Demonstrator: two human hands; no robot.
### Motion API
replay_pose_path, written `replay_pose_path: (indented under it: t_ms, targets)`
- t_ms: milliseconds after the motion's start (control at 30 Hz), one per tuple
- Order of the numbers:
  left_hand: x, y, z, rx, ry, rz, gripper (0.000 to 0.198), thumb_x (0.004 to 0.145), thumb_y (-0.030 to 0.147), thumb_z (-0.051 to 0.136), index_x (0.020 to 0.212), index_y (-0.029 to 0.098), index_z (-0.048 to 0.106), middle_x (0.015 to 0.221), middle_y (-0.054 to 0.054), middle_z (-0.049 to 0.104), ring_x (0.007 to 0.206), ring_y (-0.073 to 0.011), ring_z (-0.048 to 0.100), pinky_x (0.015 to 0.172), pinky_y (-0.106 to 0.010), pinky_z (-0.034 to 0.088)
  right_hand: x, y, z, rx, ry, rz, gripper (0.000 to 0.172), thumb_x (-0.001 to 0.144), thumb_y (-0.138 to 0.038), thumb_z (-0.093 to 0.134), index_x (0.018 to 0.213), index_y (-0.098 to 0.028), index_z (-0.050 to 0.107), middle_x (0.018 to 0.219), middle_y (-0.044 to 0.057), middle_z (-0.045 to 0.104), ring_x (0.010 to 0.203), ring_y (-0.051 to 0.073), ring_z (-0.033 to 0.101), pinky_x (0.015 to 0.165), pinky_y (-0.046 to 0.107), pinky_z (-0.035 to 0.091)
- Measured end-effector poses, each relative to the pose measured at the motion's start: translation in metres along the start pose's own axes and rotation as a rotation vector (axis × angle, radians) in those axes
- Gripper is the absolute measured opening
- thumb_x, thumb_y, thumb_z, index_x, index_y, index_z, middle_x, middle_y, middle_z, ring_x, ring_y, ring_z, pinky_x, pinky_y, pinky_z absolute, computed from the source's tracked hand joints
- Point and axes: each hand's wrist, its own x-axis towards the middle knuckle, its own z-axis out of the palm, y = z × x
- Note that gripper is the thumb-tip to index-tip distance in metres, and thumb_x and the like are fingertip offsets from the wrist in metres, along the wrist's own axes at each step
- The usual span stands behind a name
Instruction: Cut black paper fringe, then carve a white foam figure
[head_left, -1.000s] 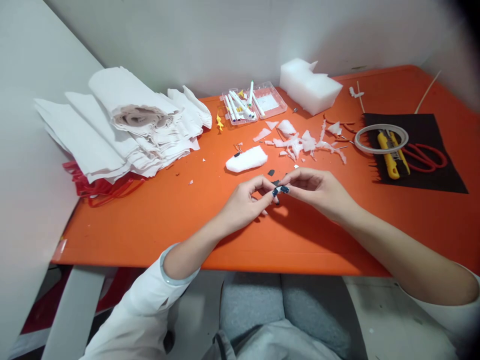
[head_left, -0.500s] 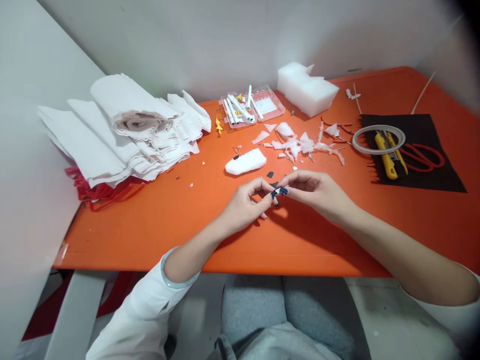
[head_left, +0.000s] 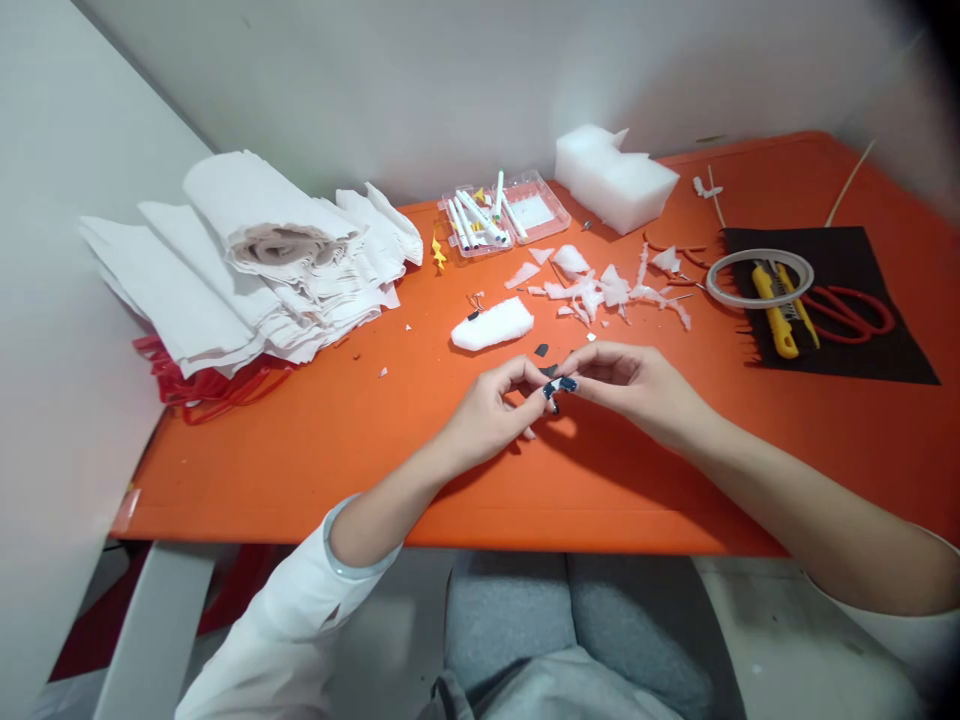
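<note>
My left hand (head_left: 491,415) is closed in a pinch, its fingertips meeting those of my right hand (head_left: 637,385) above the orange table. Between both sets of fingertips is a small dark-and-white piece (head_left: 559,385); the fingers cover most of it, and dark nails make its outline hard to read. Just behind the fingertips shows a dark scrap (head_left: 550,370). A black scrap (head_left: 541,350) lies a little farther off. Beyond my left hand rests a white foam piece (head_left: 493,325) with rounded ends, a small dark bit with thin wires at its far edge.
White foam offcuts (head_left: 600,288) are scattered mid-table, with a foam block (head_left: 615,180) behind. An open case of markers (head_left: 480,220) stands at the back. White sheets (head_left: 217,270) are piled left. Right are black paper (head_left: 877,340), a tape roll (head_left: 720,297), a yellow cutter (head_left: 784,335) and red-handled scissors (head_left: 862,320).
Both hands keep their pinch in nearly the same place. The whole view has shifted very slightly; nothing on the table has visibly moved.
</note>
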Motion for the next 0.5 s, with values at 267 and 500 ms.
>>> replay_pose_path:
  t_ms: [267, 500]
  targets:
    - [-0.0003, -0.0018, -0.0005, 0.001, -0.013, 0.007, 0.023, 0.085, 0.04, 0.058, 0.088, 0.017, 0.054, 0.081, -0.001, 0.063, 0.054, -0.0066, 0.059, 0.049, -0.02, 0.053, -0.0008, 0.0024, -0.0003, -0.029, -0.009, -0.04, 0.02, 0.081, -0.035, 0.067, 0.089, -0.017, 0.066, 0.088, 0.005, 0.071, 0.083, 0.018, 0.068, 0.079, 0.031, 0.053]
    - [-0.0015, 0.0006, -0.0004, 0.038, -0.013, -0.001, 0.022, 0.086, 0.039, 0.056, 0.086, 0.017, 0.053, 0.081, 0.0, 0.062, 0.051, -0.0069, 0.058, 0.043, -0.019, 0.049, -0.0041, -0.0005, 0.0042, -0.292, 0.017, -0.229, 0.015, 0.084, -0.026, 0.063, 0.096, -0.019, 0.065, 0.094, 0.006, 0.068, 0.082, 0.017, 0.065, 0.08, 0.031, 0.054]
